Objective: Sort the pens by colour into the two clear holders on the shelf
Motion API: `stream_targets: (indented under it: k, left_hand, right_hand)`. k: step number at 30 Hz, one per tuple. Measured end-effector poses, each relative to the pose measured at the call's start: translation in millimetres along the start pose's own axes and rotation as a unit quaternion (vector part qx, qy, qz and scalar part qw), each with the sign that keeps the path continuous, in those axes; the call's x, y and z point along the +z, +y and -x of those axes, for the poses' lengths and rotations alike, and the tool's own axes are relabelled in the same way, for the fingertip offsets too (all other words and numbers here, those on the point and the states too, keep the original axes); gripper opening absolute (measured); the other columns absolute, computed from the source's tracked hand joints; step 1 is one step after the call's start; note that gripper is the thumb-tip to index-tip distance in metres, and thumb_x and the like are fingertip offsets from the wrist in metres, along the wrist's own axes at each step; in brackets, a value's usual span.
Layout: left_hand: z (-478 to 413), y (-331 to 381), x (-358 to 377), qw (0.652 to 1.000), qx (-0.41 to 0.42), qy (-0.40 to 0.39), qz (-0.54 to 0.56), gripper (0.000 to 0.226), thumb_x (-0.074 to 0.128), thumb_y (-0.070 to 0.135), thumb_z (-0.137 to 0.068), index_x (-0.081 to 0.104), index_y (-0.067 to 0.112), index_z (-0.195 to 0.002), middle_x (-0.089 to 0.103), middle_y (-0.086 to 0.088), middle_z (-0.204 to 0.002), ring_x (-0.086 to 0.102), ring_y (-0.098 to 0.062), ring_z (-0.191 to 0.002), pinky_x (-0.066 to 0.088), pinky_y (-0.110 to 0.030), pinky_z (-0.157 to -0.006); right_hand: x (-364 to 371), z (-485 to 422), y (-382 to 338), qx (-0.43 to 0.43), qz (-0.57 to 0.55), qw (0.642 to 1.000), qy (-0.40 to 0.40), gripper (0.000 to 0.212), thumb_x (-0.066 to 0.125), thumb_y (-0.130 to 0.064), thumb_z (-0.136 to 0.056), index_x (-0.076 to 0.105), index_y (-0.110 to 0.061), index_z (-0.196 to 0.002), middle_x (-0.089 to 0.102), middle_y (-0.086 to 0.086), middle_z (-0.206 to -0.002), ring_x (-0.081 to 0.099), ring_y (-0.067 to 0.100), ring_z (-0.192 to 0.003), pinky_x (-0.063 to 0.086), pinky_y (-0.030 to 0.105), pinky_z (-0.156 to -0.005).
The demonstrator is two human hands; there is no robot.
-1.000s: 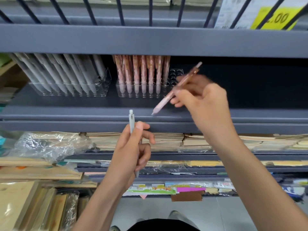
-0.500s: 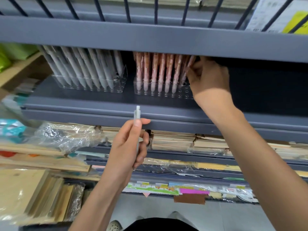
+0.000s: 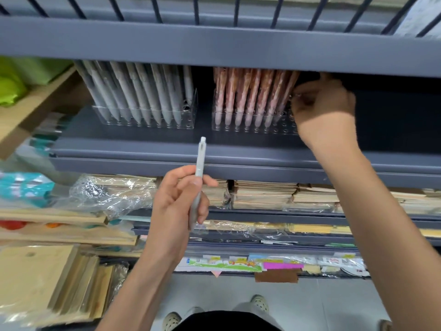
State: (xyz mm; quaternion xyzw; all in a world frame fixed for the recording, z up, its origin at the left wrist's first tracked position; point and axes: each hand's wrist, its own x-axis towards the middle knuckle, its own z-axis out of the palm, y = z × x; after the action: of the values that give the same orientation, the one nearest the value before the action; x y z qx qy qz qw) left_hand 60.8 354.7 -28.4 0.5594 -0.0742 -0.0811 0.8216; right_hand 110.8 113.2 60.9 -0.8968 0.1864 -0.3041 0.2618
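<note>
Right hand (image 3: 322, 108) has carried its pink pen (image 3: 286, 95) from mid-air to the right end of the pink holder (image 3: 250, 126), pinching it; left hand (image 3: 176, 201) grips a grey pen (image 3: 200, 161) upright, centre frame, below the shelf (image 3: 133, 144).

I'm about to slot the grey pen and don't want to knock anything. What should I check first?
1. Left hand grips the slim grey plastic pen: ok.
2. Clear plastic holder of grey pens shows empty holes at its right end: ok.
3. Right hand away from the clear plastic holder of pink patterned pens: not ok, fingers at its right end.
4. Rightmost pink pen seated: cannot tell.
5. Colours unmixed in both holders: ok.
</note>
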Motion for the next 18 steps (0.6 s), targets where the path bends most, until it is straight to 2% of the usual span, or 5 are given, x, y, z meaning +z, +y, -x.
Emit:
stream_targets:
  k: [4, 7, 11, 13, 18]
  left_hand:
    - [1, 4, -15, 0.999, 0.008, 0.003, -0.035, 0.025, 0.063, 0.022, -0.087, 0.066, 0.012, -0.109, 0.073, -0.008, -0.098, 0.051, -0.016, -0.054, 0.044, -0.025, -0.048]
    - [1, 6, -27, 0.999, 0.01, -0.005, -0.039, 0.024, 0.069, 0.023, -0.085, 0.071, 0.017, -0.107, 0.066, -0.001, -0.087, 0.053, -0.016, -0.056, 0.044, -0.025, -0.048]
    - [1, 10, -40, 0.999, 0.013, -0.03, -0.038, 0.018, 0.071, 0.02, -0.087, 0.073, 0.022, -0.105, 0.066, 0.001, -0.088, 0.058, -0.017, -0.058, 0.047, -0.026, -0.048]
    - [2, 12, -48, 0.998, 0.013, -0.042, -0.04, 0.017, 0.069, 0.02, -0.088, 0.073, 0.024, -0.104, 0.069, -0.002, -0.089, 0.062, -0.019, -0.061, 0.05, -0.026, -0.052]
    - [1, 14, -70, 0.998, 0.016, -0.025, -0.061, 0.013, 0.069, 0.022, -0.091, 0.074, 0.021, -0.102, 0.076, -0.007, -0.095, 0.063, -0.019, -0.063, 0.053, -0.027, -0.058]
  right_hand:
    - [-6, 42, -21, -0.01, -0.191, 0.978, 0.087, 0.02, 0.057, -0.016, -0.079, 0.066, -0.03, -0.09, 0.068, -0.015, -0.075, 0.063, 0.004, -0.071, 0.047, 0.016, -0.067]
    - [0, 72, -46, -0.017, -0.216, 0.974, -0.071, 0.013, 0.064, -0.028, -0.084, 0.073, -0.032, -0.075, 0.07, -0.018, -0.07, 0.064, 0.003, -0.068, 0.051, 0.021, -0.066]
    - [18, 101, -72, -0.048, -0.229, 0.938, -0.254, 0.009, 0.075, -0.031, -0.082, 0.078, -0.023, -0.085, 0.069, 0.003, -0.072, 0.051, 0.019, -0.06, 0.043, 0.031, -0.055]
    - [24, 104, -79, -0.036, -0.257, 0.932, -0.252, 0.009, 0.077, -0.025, -0.082, 0.077, -0.017, -0.086, 0.066, 0.011, -0.074, 0.045, 0.014, -0.059, 0.039, 0.026, -0.054]
    - [26, 108, -89, 0.043, -0.396, 0.904, -0.157, 0.008, 0.07, -0.012, -0.088, 0.07, -0.007, -0.094, 0.069, 0.001, -0.076, 0.062, 0.008, -0.06, 0.05, 0.019, -0.056]
